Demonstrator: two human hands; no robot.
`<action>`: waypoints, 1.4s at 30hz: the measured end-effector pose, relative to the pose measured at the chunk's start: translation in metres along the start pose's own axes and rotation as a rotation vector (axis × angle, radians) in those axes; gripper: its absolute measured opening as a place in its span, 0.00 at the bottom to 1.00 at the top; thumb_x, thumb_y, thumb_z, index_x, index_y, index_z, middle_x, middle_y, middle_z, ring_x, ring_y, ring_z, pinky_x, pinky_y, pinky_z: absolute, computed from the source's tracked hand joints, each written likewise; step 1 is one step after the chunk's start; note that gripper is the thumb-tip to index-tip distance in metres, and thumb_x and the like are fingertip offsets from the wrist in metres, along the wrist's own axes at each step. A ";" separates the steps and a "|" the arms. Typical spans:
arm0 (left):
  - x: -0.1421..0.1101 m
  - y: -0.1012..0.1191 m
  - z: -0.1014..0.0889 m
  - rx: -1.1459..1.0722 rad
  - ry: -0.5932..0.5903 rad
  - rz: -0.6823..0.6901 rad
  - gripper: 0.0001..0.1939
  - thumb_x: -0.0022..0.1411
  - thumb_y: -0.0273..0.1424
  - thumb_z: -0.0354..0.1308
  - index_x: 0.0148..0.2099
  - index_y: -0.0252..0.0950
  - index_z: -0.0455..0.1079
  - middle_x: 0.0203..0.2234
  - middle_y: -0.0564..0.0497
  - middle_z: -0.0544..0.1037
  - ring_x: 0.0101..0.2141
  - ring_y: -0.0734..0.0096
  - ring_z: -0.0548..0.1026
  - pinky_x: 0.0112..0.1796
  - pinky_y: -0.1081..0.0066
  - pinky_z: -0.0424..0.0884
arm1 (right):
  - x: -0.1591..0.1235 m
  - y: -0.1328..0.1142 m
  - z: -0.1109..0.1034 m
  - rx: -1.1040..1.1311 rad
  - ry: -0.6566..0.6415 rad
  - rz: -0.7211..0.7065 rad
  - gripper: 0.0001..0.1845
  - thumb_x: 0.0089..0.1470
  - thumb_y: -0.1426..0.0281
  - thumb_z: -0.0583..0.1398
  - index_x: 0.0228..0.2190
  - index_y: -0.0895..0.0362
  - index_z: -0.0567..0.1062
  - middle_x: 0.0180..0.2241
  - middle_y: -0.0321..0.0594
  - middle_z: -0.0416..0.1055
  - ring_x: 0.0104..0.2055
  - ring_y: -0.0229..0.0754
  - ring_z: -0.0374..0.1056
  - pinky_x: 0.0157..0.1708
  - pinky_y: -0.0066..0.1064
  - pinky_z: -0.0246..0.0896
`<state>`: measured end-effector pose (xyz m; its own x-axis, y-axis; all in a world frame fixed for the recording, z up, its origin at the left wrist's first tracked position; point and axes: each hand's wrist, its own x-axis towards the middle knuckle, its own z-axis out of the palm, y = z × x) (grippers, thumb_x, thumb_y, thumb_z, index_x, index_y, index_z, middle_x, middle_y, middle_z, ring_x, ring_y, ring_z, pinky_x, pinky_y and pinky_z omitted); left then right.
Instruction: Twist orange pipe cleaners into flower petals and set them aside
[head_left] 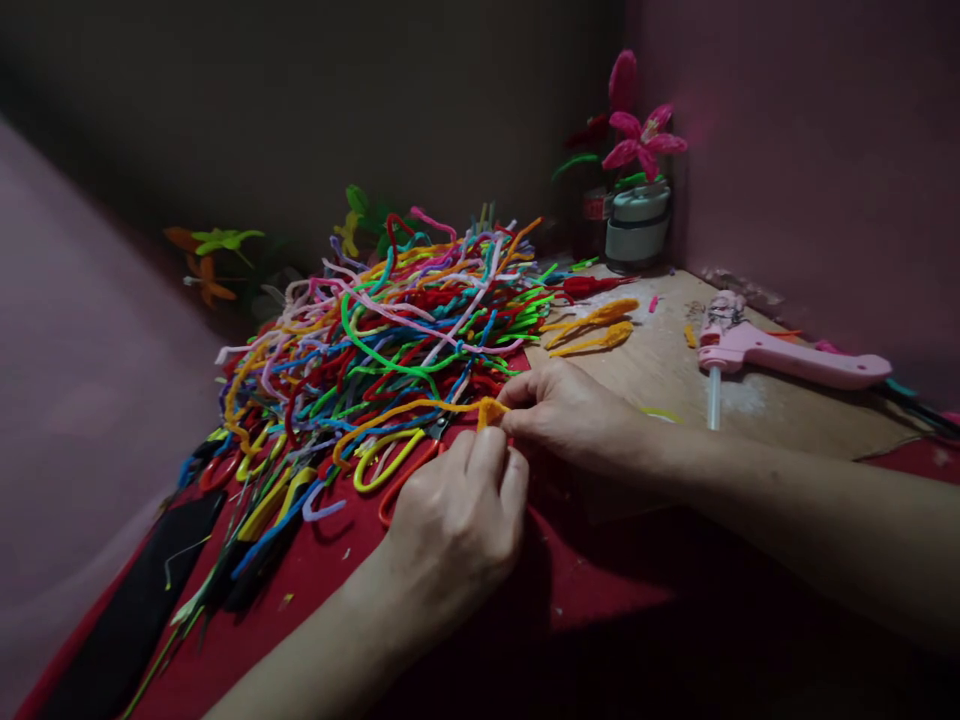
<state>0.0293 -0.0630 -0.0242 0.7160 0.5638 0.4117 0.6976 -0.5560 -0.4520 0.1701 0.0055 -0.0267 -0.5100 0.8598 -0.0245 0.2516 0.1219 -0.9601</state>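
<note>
An orange pipe cleaner (pixel 489 409) is bent into a small loop between my two hands, and its long tail runs left over the pile. My left hand (pixel 461 505) is closed, its fingertips hidden behind the knuckles, gripping the loop from below. With thumb and forefinger my right hand (pixel 574 415) pinches the loop's right side. Scissors with red and yellow handles (pixel 409 480) lie just left of my left hand, partly covered by it. Beyond my right hand rest two finished-looking orange petal shapes (pixel 600 325) made of pipe cleaner.
A large tangled pile of coloured pipe cleaners (pixel 390 320) fills the middle. On the cardboard (pixel 675 385) at right lies a pink glue gun (pixel 795 352). Pink pipe-cleaner flowers (pixel 645 140) stand in a grey container (pixel 637 235) at the back. A black strip (pixel 142 600) lies left on the red cloth (pixel 330 570).
</note>
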 end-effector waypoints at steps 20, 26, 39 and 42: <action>-0.002 -0.008 0.009 0.013 0.057 -0.048 0.05 0.59 0.23 0.51 0.35 0.32 0.67 0.26 0.48 0.69 0.25 0.71 0.65 0.24 0.72 0.58 | 0.001 -0.001 -0.005 0.014 0.001 -0.098 0.09 0.46 0.72 0.55 0.19 0.61 0.69 0.17 0.32 0.60 0.19 0.29 0.53 0.18 0.22 0.46; -0.004 -0.008 0.010 -0.039 0.103 -0.089 0.06 0.59 0.23 0.52 0.40 0.32 0.67 0.30 0.47 0.70 0.27 0.73 0.69 0.25 0.75 0.62 | 0.004 0.002 -0.007 0.005 0.028 -0.169 0.07 0.45 0.74 0.56 0.19 0.62 0.71 0.17 0.32 0.62 0.21 0.30 0.56 0.19 0.22 0.47; -0.001 -0.016 0.001 -0.098 0.197 -0.209 0.08 0.57 0.22 0.55 0.40 0.34 0.67 0.31 0.49 0.73 0.29 0.77 0.73 0.27 0.79 0.64 | 0.006 -0.005 -0.012 0.285 -0.113 -0.015 0.07 0.46 0.80 0.55 0.19 0.62 0.69 0.13 0.31 0.61 0.15 0.30 0.57 0.18 0.22 0.53; 0.000 -0.016 0.000 -0.066 0.161 -0.178 0.07 0.57 0.23 0.55 0.40 0.34 0.68 0.30 0.50 0.72 0.25 0.78 0.71 0.25 0.78 0.62 | 0.006 -0.003 -0.011 0.336 -0.132 0.012 0.08 0.47 0.80 0.54 0.19 0.62 0.67 0.13 0.31 0.61 0.14 0.29 0.57 0.16 0.21 0.54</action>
<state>0.0184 -0.0538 -0.0168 0.5730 0.5548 0.6032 0.8095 -0.4983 -0.3107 0.1753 0.0156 -0.0205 -0.6164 0.7858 -0.0506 -0.0149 -0.0760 -0.9970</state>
